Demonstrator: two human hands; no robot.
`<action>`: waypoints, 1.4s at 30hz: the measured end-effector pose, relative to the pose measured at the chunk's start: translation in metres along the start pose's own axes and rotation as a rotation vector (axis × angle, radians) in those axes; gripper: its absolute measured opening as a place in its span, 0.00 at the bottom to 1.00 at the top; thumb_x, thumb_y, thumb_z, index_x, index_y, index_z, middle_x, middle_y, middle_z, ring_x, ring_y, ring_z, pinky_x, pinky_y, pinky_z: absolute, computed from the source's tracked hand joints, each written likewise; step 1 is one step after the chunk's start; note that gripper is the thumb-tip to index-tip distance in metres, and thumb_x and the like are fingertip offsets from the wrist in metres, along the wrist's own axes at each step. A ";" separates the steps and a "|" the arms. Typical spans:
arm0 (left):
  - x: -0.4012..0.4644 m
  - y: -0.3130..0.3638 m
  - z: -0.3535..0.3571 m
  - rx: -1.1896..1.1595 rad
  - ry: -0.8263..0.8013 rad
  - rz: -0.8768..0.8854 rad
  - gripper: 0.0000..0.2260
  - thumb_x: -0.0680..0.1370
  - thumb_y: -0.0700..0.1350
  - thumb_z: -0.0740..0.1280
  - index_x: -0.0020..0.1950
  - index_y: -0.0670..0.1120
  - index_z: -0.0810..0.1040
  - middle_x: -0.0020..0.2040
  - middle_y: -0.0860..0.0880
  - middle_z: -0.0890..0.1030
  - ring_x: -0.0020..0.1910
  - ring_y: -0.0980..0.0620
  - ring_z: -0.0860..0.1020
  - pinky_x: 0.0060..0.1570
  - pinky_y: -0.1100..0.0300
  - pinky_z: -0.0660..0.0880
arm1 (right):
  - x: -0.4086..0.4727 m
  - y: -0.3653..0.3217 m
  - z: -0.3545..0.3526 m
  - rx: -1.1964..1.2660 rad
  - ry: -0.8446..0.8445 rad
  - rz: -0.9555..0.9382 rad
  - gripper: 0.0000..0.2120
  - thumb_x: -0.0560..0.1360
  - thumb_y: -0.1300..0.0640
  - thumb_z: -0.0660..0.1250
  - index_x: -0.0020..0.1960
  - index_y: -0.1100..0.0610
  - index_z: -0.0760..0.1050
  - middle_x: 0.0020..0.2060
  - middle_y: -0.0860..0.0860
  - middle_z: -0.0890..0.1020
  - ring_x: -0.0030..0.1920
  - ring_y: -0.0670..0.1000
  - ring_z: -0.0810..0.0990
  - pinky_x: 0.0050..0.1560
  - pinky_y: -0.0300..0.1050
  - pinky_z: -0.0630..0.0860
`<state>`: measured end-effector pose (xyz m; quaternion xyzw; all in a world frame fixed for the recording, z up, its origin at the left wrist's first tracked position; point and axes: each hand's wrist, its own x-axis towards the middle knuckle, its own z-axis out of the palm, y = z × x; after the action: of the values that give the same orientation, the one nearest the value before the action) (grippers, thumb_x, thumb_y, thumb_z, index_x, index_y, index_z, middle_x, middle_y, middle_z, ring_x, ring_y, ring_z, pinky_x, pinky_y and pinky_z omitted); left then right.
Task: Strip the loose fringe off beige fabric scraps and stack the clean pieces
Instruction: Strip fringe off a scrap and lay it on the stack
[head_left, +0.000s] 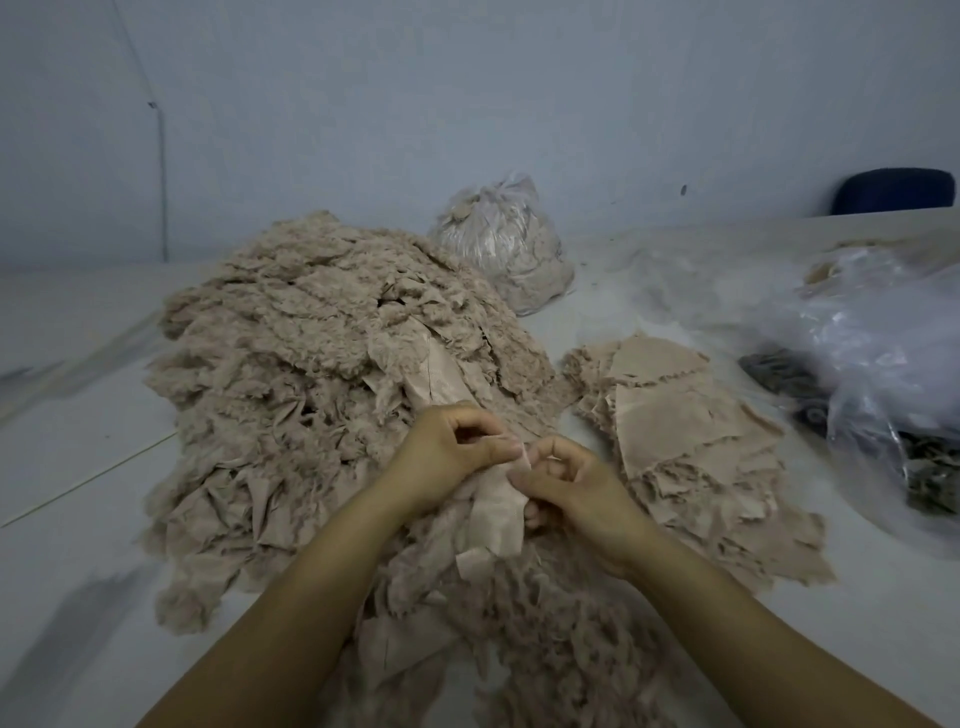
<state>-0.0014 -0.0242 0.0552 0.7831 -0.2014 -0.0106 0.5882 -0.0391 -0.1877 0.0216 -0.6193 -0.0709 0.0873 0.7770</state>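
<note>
A big heap of fringed beige scraps (311, 374) fills the middle of the white table. Over its near side, my left hand (447, 452) and my right hand (566, 483) meet and both pinch the top edge of one beige fabric scrap (496, 514), which hangs down between them. Its fringe side is hidden by my fingers. To the right lies a flat stack of clean beige pieces (685, 431), about a hand's width from my right hand. Loose fringe fluff (561, 639) lies between my forearms.
A tied clear bag of beige fluff (506, 244) stands behind the heap. A large clear plastic bag (883, 353) with dark material inside lies at the right. A blue chair back (893, 189) shows at the far right by the wall. Bare table (72, 467) lies left.
</note>
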 end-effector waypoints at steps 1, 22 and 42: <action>0.001 0.001 -0.001 -0.032 0.026 -0.009 0.08 0.69 0.35 0.74 0.36 0.46 0.80 0.32 0.55 0.81 0.32 0.62 0.77 0.34 0.70 0.73 | -0.001 0.000 -0.002 -0.020 0.011 0.006 0.08 0.72 0.64 0.71 0.46 0.60 0.72 0.26 0.52 0.76 0.25 0.48 0.75 0.28 0.39 0.75; -0.007 -0.013 0.026 -0.534 -0.133 -0.461 0.10 0.67 0.46 0.72 0.42 0.41 0.79 0.38 0.44 0.82 0.35 0.50 0.80 0.36 0.60 0.79 | 0.010 -0.009 -0.009 -0.111 0.326 -0.234 0.11 0.80 0.57 0.62 0.39 0.56 0.74 0.28 0.48 0.76 0.29 0.48 0.74 0.28 0.40 0.71; 0.000 -0.017 0.045 -0.414 0.159 -0.327 0.17 0.70 0.57 0.68 0.40 0.43 0.79 0.31 0.47 0.78 0.26 0.52 0.75 0.24 0.65 0.69 | 0.024 -0.021 -0.017 -0.293 0.489 -0.321 0.11 0.77 0.56 0.67 0.36 0.56 0.79 0.27 0.45 0.75 0.30 0.46 0.72 0.31 0.38 0.68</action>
<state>-0.0079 -0.0619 0.0250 0.6669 -0.0190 -0.0851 0.7400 -0.0108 -0.2031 0.0383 -0.7079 0.0091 -0.1987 0.6777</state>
